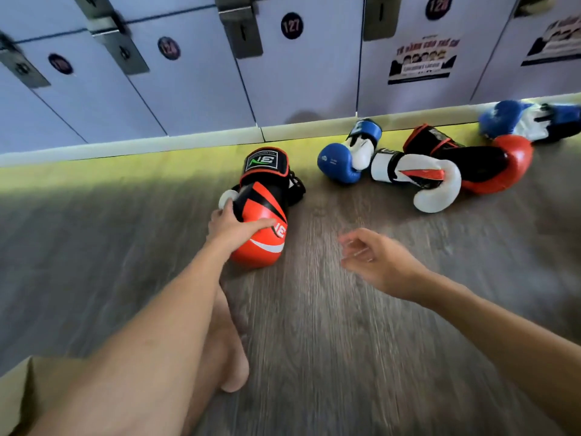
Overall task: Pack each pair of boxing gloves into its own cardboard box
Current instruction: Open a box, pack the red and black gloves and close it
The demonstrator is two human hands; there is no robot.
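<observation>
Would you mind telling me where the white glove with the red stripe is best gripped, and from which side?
Probably the narrow wrist of the white glove, beside its black strap, from the near side: the padded end looks too bulky for one hand, and the red glove lies against its far side.

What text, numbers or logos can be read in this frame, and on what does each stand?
"127": round badge on a locker door.
"128", blurred: badge on the door to its right.
"3N" or "BN" logo, upside down: cuff of the orange and black glove that the left hand grips.
Too blurred: the badge left of "127", the far-left badge, the full poster, the right-edge poster, the blue glove's mark.
</observation>
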